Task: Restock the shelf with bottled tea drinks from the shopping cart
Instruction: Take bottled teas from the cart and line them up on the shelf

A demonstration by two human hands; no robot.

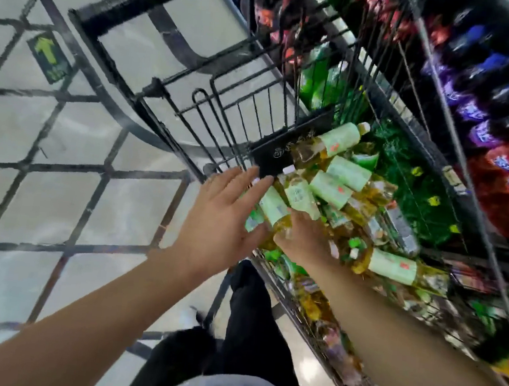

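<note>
Both arms reached forward and down into the shopping cart (328, 75), where the bottled tea drinks (339, 176) lay heaped on their sides, pale green labels up, amber tea showing at the ends. They had evidently been tipped in loose, which would explain why both hands went in together to gather them.

The left hand (219, 217) was spread flat, fingers straight and slightly fanned, its palm side lying against one bottle (272, 205) at the near edge of the heap; this grip closed on nothing. The right hand (308, 239), just beside it, lay palm down over the pile with its fingers bent round a bottle beneath, though blur left the hold uncertain.

Beyond the right grip, the shelf (461, 126) carried dark, purple and red packets.
</note>
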